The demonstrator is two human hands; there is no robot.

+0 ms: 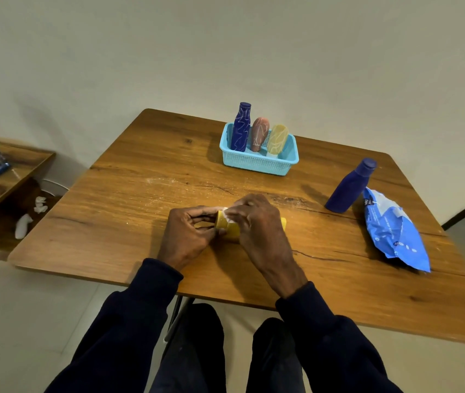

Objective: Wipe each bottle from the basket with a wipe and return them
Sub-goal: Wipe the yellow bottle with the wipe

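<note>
On my feed the yellow bottle (229,228) lies on its side at the near-middle of the table (140,177), between both hands. Can't tell if it rests on the wood or sits just above it. The left hand (188,236) grips the bottle's left end, fingers & thumb curled round it. The right hand (259,225) is curled over the body w/ a white wipe (229,215) pinched under its fingertips against the bottle. A bit of yellow pokes out past that hand on the right.

Further back, the light-blue basket (256,163) holds 3 bottles upright: a dark blue scribbled bottle (241,127) on the left, a pink-brown bottle (259,134) in the middle, and a pale yellow scribbled bottle (277,139) on the right. Well apart from the basket, on the right, a plain blue bottle (349,187) stands just beside a blue wipe pack (393,231) lying flat.

Off the table's left edge there are crumpled white wipes (24,225) on the floor by a low side table (7,171).
</note>
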